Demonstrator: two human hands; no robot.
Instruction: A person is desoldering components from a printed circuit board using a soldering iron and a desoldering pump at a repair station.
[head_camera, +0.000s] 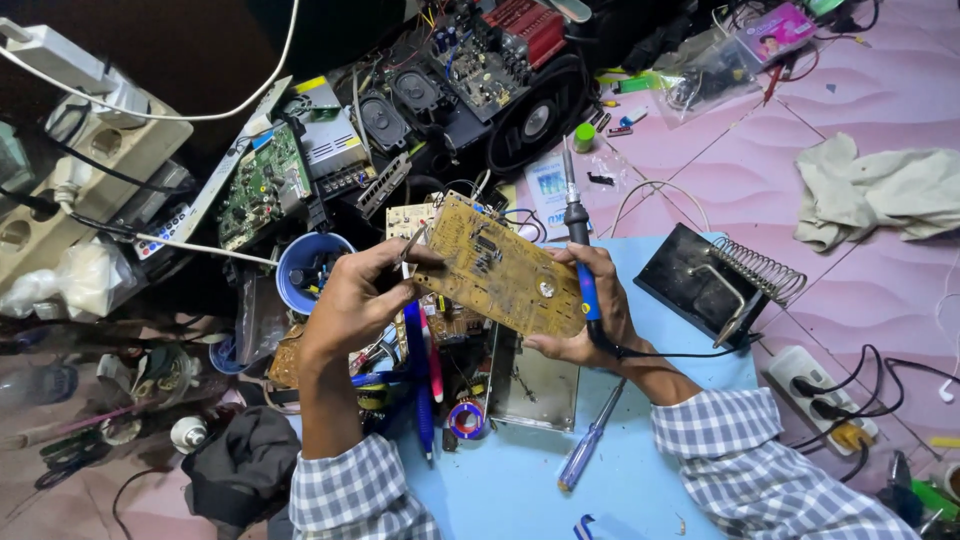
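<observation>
Pink tiled floor (880, 290) (wavy-textured) under a light blue work surface (520, 490), dim, cluttered surroundings

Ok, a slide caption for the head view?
Both hands hold a tan circuit board; right also grips a soldering iron.

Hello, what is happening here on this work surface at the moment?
A person holds a yellow-brown circuit board up over a blue mat with both hands. The left hand grips the board's left edge and also holds tweezers. The right hand supports the right edge while holding a soldering iron, tip pointing up, away from the board. A screwdriver lies on the mat, and the iron's stand sits to the right.
</observation>
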